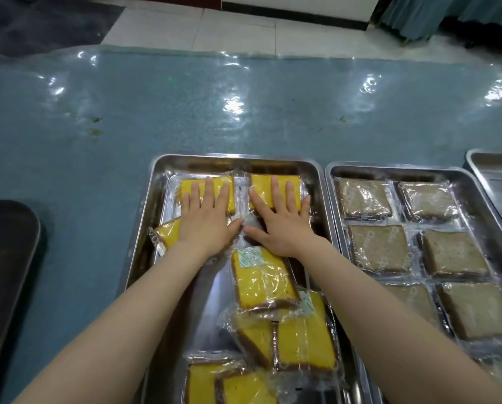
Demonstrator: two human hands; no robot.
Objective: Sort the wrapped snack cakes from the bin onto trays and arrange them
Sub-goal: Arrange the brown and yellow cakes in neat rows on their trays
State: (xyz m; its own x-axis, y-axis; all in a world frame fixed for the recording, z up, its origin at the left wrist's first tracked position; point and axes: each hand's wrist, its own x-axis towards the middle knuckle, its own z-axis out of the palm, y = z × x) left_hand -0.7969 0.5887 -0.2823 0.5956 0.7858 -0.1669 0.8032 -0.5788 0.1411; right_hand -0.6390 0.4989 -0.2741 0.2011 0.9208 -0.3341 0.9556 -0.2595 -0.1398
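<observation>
A steel tray (145,228) in the middle holds several wrapped yellow snack cakes. My left hand (206,220) lies flat, fingers spread, on the far-left yellow cake (191,186). My right hand (282,220) lies flat on the far-right yellow cake (261,185). Another yellow cake (166,233) pokes out under my left wrist. More yellow cakes (261,281) lie loosely piled in the near half of the tray. A second steel tray (331,176) to the right holds brown wrapped cakes (381,249) in neat rows.
A dark tray or bin edge (8,258) sits at the left. A third steel tray (494,176) shows at the far right. The table (185,112) is covered with glossy teal plastic; tiled floor lies beyond its far edge.
</observation>
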